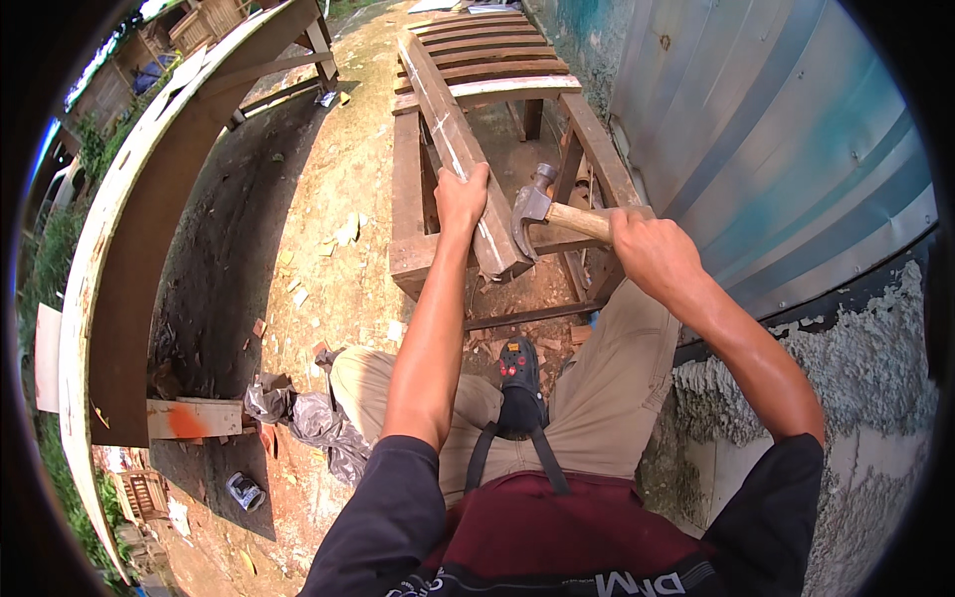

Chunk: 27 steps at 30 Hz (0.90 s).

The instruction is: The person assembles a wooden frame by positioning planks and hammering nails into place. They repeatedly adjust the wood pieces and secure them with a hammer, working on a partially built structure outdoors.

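Note:
My left hand point(463, 199) is closed around a long wooden beam point(443, 114) with whitish streaks along its top. The beam lies lengthwise over a brown slatted wooden frame point(408, 189), its near end sticking out toward me. In my right hand point(652, 249) is a claw hammer point(577, 219), gripped by its light wooden handle. The hammer's metal head is just right of the beam's near end, claw pointing down toward it. Whether the claw touches the wood I cannot tell. Several slats point(487, 50) cross the frame's far part.
A corrugated metal sheet point(766, 129) and a rough wall point(826, 368) stand close on my right. To the left is a large wooden table point(129, 239). Wood chips point(348, 229), a grey plastic bag point(318, 423) and a can point(245, 492) lie on the ground.

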{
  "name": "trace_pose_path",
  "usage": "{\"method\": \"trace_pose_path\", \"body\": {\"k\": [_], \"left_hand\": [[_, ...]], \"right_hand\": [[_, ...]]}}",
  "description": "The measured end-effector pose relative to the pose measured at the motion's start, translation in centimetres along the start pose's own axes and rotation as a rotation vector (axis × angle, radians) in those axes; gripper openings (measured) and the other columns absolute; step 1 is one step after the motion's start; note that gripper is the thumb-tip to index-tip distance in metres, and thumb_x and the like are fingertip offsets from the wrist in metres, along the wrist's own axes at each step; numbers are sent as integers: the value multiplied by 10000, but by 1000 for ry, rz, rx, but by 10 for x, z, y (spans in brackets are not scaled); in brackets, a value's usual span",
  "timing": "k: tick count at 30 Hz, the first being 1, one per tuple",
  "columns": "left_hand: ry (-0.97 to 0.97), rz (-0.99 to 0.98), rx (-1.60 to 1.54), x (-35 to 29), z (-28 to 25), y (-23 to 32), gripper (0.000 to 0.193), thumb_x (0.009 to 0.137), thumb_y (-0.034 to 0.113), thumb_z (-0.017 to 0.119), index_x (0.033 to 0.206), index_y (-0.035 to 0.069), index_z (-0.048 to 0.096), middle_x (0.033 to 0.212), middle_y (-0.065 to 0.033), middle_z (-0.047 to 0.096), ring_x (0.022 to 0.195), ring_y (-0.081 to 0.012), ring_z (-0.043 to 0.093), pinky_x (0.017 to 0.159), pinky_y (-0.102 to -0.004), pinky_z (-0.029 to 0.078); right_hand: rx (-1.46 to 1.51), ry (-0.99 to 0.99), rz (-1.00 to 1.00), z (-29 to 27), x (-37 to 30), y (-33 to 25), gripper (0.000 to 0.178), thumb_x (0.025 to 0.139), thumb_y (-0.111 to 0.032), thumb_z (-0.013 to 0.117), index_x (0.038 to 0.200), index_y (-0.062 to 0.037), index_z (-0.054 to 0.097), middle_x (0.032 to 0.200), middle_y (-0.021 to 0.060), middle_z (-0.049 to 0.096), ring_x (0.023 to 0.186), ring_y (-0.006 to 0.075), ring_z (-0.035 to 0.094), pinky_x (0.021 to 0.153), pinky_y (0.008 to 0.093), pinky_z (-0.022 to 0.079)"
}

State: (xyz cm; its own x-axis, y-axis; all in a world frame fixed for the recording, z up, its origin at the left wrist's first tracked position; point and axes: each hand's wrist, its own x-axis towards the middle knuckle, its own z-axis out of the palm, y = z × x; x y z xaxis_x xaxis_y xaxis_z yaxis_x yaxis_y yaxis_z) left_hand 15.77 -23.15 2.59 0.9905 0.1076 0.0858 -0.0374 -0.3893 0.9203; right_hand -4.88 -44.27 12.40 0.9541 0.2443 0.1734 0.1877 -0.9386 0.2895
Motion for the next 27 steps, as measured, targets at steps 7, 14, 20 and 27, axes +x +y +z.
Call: {"method": "trace_pose_path", "body": {"k": [7,14,20,27], "left_hand": [[-78,14,79,4,8,-3,762,816,455,701,1263,-144,552,1182,-363,671,1145,-467,664,1011,-463,508],[-113,-32,-38,4,-2,-14,789,861,498,652,1347,-111,527,1285,-352,630,1236,-466,607,1073,-458,450],[-194,-65,73,19,-5,-28,875,898,601,530,1388,-123,508,1346,-374,580,1321,-496,521,1136,-472,374],[-264,84,-267,36,-13,-69,735,955,491,524,1302,-155,554,1290,-353,619,1258,-440,577,1072,-444,418]], "right_hand": [[147,-29,37,-7,-10,-1,154,839,-61,678,926,37,597,819,187,705,698,325,727,648,423,585],[895,115,237,-59,5,1,341,868,-141,793,1131,31,660,934,147,726,842,214,701,781,361,541],[1215,849,274,-19,56,-64,261,973,-173,738,1106,4,600,1007,58,671,884,109,628,789,288,541],[1508,1072,212,-36,118,-130,289,1012,-129,639,766,-22,531,676,23,571,595,74,492,540,244,405]]}}
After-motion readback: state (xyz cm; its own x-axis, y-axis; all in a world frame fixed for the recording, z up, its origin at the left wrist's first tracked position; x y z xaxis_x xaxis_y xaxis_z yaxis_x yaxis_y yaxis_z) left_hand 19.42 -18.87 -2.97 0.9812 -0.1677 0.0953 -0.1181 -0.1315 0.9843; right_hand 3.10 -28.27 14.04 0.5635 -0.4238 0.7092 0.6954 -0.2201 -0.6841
